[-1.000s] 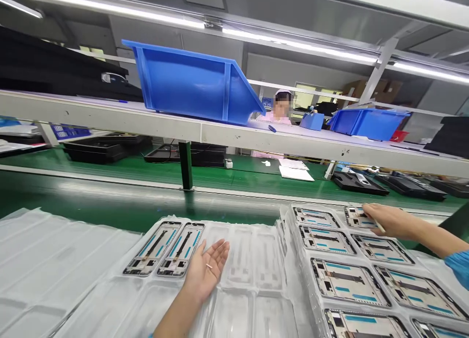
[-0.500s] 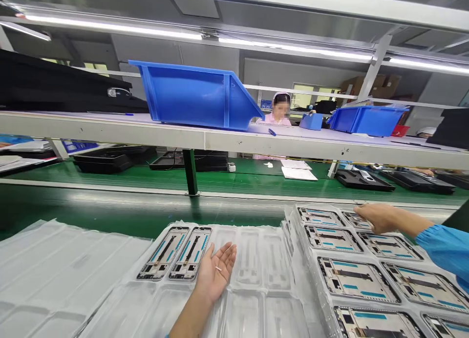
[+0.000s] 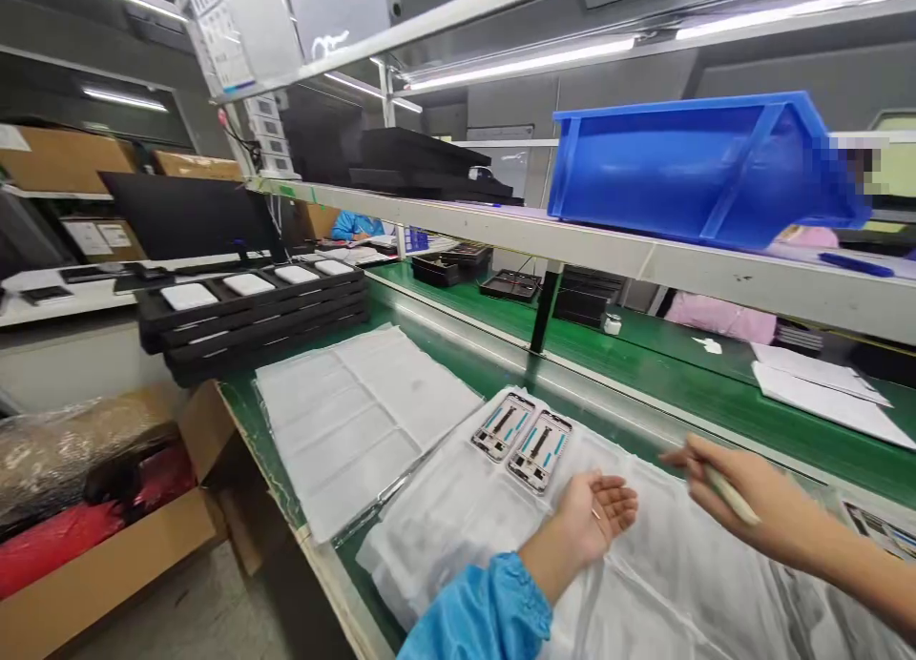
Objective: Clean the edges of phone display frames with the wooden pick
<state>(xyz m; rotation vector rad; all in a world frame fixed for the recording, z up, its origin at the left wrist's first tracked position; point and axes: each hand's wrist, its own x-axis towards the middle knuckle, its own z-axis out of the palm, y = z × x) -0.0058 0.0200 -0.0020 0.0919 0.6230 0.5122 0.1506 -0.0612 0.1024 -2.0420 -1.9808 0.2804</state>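
Observation:
My left hand (image 3: pixel 591 517) is palm up with its fingers open and loosely curled, over the white plastic tray (image 3: pixel 458 522). A tiny pale sliver lies on its palm, too small to name. Two phone frames, the left one (image 3: pixel 504 426) and the right one (image 3: pixel 541 452), sit side by side in the tray's far left pockets, just beyond this hand. My right hand (image 3: pixel 751 503) is in the air over the tray's right part, closed around a pale pen-shaped tool (image 3: pixel 731 496). Motion blurs its fingertips and the tool's tip. Another phone frame (image 3: pixel 884 529) shows partly behind my right forearm.
A second white tray (image 3: pixel 358 412) lies to the left. Stacked black trays (image 3: pixel 264 312) stand at the bench's far left, above a cardboard box (image 3: pixel 143 546) on the floor. A shelf (image 3: pixel 501 216) with a blue bin (image 3: pixel 658 169) spans overhead. Co-workers are partly visible beyond.
The view has swung left. My right hand has moved from the filled tray on the right towards my left hand, and the tool now shows in it. My left hand stays palm up.

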